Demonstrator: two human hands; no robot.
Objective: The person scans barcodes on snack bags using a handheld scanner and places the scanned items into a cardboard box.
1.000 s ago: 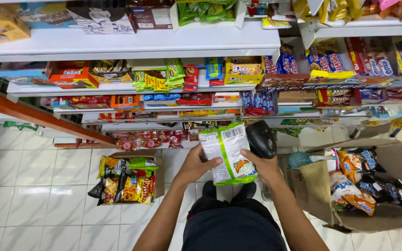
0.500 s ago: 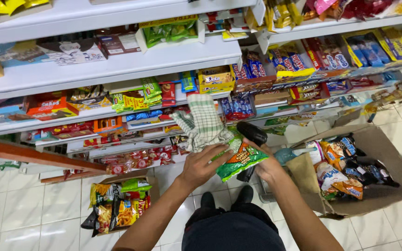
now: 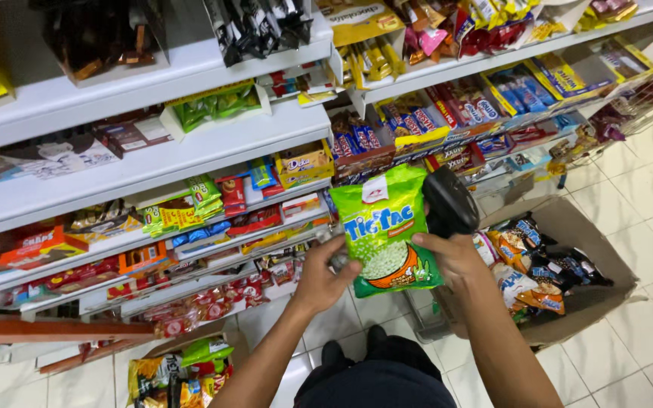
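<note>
Pinching the lower left corner of a green snack bag [image 3: 384,230], the fingers [image 3: 339,261] of the left hand [image 3: 325,278] are curled closed around the packet's edge. The right hand [image 3: 455,257] has its fingers clenched around a black handheld scanner [image 3: 448,201], which sits just beside the bag's right edge, touching it or nearly so; the right thumb lies along the bag's lower right side.

The bag stands upright with its long axis close to vertical, its top tilted slightly to the right, its printed face turned toward the camera. It is held in the air in front of the white shelves [image 3: 190,151], above the tiled floor [image 3: 629,355].

To the right of the bag and lower, an open cardboard box [image 3: 591,298] on the floor holds mixed snack packets. To the lower left of the bag, more snack packets [image 3: 183,374] sit on the floor at the foot of the shelves.

Half a second ago the bag lay tilted, nearly flat, lower down with a second checked packet above it; now it is raised and upright, and that checked packet is gone from the hands.
</note>
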